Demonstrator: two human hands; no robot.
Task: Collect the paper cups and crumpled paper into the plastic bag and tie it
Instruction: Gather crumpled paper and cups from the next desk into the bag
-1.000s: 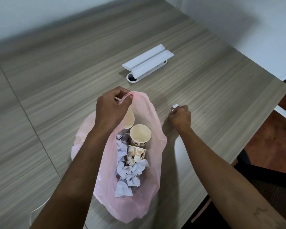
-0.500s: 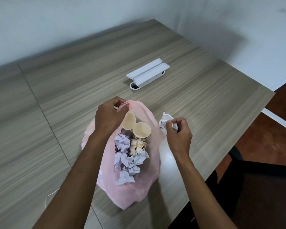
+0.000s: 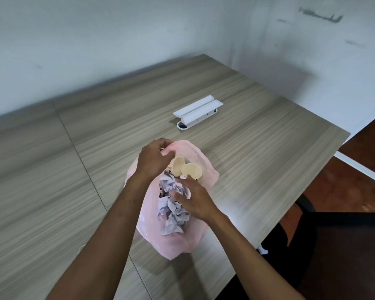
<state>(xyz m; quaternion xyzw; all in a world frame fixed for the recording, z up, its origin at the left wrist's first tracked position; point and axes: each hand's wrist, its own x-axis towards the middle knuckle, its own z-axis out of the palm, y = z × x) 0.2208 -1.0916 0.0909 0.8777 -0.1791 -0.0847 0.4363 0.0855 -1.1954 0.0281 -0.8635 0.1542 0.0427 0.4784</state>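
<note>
The pink plastic bag (image 3: 178, 241) lies near the wood-grain table's (image 3: 258, 152) near edge, holding paper cups (image 3: 192, 172) and crumpled paper (image 3: 173, 213). The left hand (image 3: 153, 160) pinches its far rim; the right hand (image 3: 193, 200) rests loose-fingered over the paper. Farther off sits a white cable-port cover (image 3: 197, 111), with bare tabletop all round it.

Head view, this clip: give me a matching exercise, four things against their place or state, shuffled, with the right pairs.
Things:
1. left hand
2. right hand
3. paper cups
4. white cable cover

Places or states:
A. on the table beyond the bag, flaps raised
B. over the crumpled paper in the bag's mouth
C. grips the far rim of the pink plastic bag
D. inside the bag at its far end, mouths showing

Pairs: 1-C, 2-B, 3-D, 4-A
</note>
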